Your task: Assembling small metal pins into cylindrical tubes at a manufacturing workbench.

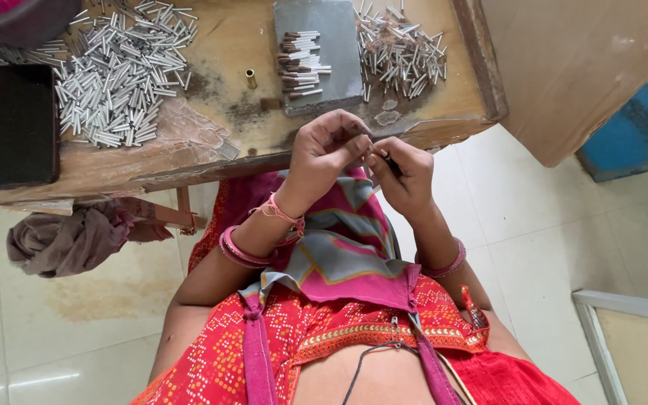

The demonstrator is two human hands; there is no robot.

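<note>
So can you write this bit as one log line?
left hand: pinching small tube | right hand: holding thin dark piece | hands: touching, above table edge | tube pile: on table

A worn, stained wooden table (pixel 211 142) stands over a pale tiled floor (pixel 549 225) that catches soft daylight. A crumpled brown cloth (pixel 65 240) hangs beneath the table's edge; a blue panel (pixel 639 135) leans at right.

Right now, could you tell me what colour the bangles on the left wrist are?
Pink, the bangles show best in the head view.
</note>
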